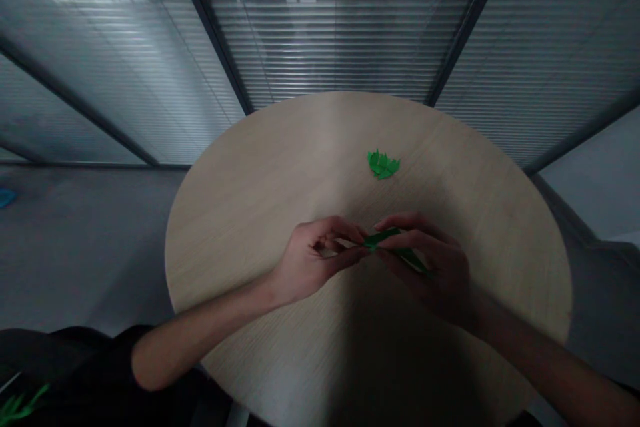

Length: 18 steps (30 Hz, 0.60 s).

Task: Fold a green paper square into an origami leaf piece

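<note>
A narrow folded piece of green paper (387, 240) is held just above the middle of a round light-wood table (300, 167). My left hand (313, 260) pinches its left end between thumb and fingers. My right hand (433, 263) is closed on its right part, fingers curled over it, so much of the paper is hidden. Farther back on the table lies a small pile of folded green paper pieces (383, 164), apart from both hands.
Glass walls with closed blinds (325, 20) stand behind the table. Grey floor (75, 240) lies to the left, with a small blue object (6, 197) at the far left edge. More green paper bits (20, 404) show at the bottom left corner.
</note>
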Each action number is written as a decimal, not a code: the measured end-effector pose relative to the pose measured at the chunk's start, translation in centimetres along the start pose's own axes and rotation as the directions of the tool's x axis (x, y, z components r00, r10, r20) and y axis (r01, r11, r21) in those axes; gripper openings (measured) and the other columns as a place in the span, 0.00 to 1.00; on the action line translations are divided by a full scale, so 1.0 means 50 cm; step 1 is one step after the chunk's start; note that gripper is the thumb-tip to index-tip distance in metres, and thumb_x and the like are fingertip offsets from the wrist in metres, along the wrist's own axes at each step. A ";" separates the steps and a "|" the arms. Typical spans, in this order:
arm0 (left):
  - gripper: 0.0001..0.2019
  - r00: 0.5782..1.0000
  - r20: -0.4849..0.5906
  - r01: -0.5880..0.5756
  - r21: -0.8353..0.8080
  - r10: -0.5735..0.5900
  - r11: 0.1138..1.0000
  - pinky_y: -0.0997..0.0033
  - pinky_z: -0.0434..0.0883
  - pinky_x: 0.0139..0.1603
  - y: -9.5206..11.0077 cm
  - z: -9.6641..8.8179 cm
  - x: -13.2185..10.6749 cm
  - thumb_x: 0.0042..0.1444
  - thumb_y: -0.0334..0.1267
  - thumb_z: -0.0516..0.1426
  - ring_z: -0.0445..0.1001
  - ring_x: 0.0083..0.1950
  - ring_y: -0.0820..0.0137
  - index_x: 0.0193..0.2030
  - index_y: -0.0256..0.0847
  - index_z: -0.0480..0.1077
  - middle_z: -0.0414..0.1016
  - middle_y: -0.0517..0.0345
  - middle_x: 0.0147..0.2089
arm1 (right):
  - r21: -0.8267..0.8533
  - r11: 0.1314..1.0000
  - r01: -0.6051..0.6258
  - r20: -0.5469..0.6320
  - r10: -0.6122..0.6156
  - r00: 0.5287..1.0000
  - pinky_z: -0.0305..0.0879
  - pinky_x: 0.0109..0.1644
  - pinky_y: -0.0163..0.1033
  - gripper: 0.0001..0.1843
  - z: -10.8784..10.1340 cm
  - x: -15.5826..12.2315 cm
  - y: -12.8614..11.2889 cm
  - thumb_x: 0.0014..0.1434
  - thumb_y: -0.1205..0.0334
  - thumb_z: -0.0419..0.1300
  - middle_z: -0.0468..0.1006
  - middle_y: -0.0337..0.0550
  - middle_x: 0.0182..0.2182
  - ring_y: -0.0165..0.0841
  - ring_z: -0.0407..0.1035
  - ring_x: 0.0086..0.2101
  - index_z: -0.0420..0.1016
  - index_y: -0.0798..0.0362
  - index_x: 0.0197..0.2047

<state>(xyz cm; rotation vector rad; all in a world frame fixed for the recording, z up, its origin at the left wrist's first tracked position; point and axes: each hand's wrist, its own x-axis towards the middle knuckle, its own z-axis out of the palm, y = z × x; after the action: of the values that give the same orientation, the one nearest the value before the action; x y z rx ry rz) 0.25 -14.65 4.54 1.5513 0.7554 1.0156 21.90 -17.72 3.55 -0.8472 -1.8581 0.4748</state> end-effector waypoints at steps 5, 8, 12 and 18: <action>0.05 1.000 -0.020 0.006 -0.072 -0.007 0.997 0.81 0.79 0.33 -0.005 0.001 -0.002 0.55 0.29 0.68 0.81 0.32 0.75 0.34 0.36 0.76 0.84 0.52 0.40 | -0.009 1.000 -0.009 0.034 0.009 0.999 0.75 0.50 0.42 0.09 0.000 -0.003 0.003 0.65 0.70 0.66 0.77 0.47 0.49 0.36 0.76 0.47 0.77 0.49 0.47; 0.06 1.000 -0.023 0.009 -0.114 -0.012 0.993 0.81 0.80 0.33 -0.007 0.002 -0.003 0.55 0.28 0.68 0.81 0.32 0.75 0.33 0.36 0.75 0.84 0.53 0.41 | -0.009 1.000 0.009 0.037 -0.009 0.999 0.75 0.50 0.43 0.10 -0.001 -0.004 0.005 0.65 0.69 0.67 0.77 0.47 0.50 0.37 0.76 0.47 0.77 0.48 0.48; 0.07 0.999 -0.017 0.029 -0.130 -0.032 0.991 0.82 0.80 0.33 -0.006 0.004 -0.003 0.52 0.27 0.69 0.82 0.31 0.76 0.34 0.35 0.75 0.84 0.53 0.41 | 0.001 1.000 0.011 0.046 -0.011 0.999 0.75 0.50 0.42 0.09 -0.002 -0.005 0.006 0.66 0.70 0.66 0.77 0.46 0.50 0.36 0.76 0.48 0.78 0.48 0.46; 0.06 0.999 -0.026 0.029 -0.109 -0.032 0.994 0.83 0.78 0.30 0.002 0.007 -0.003 0.53 0.27 0.68 0.81 0.30 0.76 0.32 0.35 0.76 0.84 0.53 0.39 | -0.008 0.998 -0.062 0.026 0.063 0.998 0.75 0.51 0.42 0.07 0.001 -0.003 -0.001 0.65 0.69 0.66 0.77 0.45 0.48 0.35 0.76 0.46 0.77 0.48 0.45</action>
<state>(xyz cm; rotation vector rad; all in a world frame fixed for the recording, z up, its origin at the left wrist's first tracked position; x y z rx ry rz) 0.49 -14.94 4.56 1.4315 0.7288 1.0408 21.86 -17.84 3.47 -0.9100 -1.8625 0.5209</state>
